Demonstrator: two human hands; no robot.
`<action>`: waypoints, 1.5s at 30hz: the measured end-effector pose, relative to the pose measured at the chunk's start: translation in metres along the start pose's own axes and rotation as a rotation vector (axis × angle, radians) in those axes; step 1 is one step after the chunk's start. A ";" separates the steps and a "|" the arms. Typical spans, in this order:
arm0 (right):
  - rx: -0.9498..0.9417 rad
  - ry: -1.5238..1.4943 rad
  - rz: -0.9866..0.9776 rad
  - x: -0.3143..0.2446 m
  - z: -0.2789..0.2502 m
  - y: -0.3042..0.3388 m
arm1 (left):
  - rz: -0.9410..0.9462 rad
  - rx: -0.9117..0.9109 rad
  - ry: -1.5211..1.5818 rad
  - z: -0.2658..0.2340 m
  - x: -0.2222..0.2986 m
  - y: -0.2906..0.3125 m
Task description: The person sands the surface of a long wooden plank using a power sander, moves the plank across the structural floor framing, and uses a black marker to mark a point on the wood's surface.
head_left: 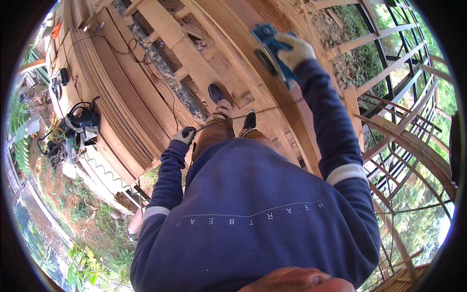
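Closest to the lens, at the bottom edge, a rounded patch of the person's own face fills the rim, and just beyond it spreads the navy sweatshirt with pale bands on both sleeves.

Far left, down on the ground beside the stacked timber, sits a dark machine ringed by black hoses, with green plants around it. Next comes the stack of long planks, their edges curving with the lens, a thin black cable lying across them.

The left hand, in a light work glove, is closed around a thin dark cord — the cord runs taut from that fist toward the right, passing above the knees. Between the arms the person's tan trousers and two dark shoes rest on wooden joists, with open gaps and rubble showing beneath.

Further right, the right hand, also gloved, is wrapped tightly around a blue power tool, which is pressed against the long curved wooden beam running diagonally up the frame. Whether the tool's blade side touches the wood I cannot tell — the glove and body hide it.

At the far right stands a black metal railing, with bent wooden ribs and greenery behind it.
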State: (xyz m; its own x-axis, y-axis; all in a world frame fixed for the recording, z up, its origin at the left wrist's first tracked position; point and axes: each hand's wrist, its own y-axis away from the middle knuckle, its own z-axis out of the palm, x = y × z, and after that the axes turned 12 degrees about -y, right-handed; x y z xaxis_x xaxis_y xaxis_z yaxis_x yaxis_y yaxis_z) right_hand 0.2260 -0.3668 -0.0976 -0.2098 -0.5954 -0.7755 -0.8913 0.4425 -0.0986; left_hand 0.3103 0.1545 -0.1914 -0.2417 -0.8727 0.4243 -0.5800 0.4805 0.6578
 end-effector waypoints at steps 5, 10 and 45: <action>-0.076 0.005 0.157 -0.021 0.004 -0.041 | -0.028 0.034 0.084 -0.028 0.010 -0.008; -0.063 -0.097 0.144 -0.001 -0.024 0.059 | -0.018 -0.010 0.279 -0.030 0.037 0.004; -0.076 -0.032 0.302 -0.035 -0.041 0.067 | -0.092 -0.280 0.090 -0.001 -0.056 -0.065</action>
State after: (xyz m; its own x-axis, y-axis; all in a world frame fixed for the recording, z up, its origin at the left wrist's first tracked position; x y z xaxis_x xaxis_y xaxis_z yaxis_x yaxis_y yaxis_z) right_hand 0.1569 -0.3436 -0.0516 -0.4579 -0.4227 -0.7821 -0.8183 0.5443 0.1849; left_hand 0.3622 0.1721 -0.2578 -0.1213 -0.9082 0.4005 -0.3561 0.4164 0.8365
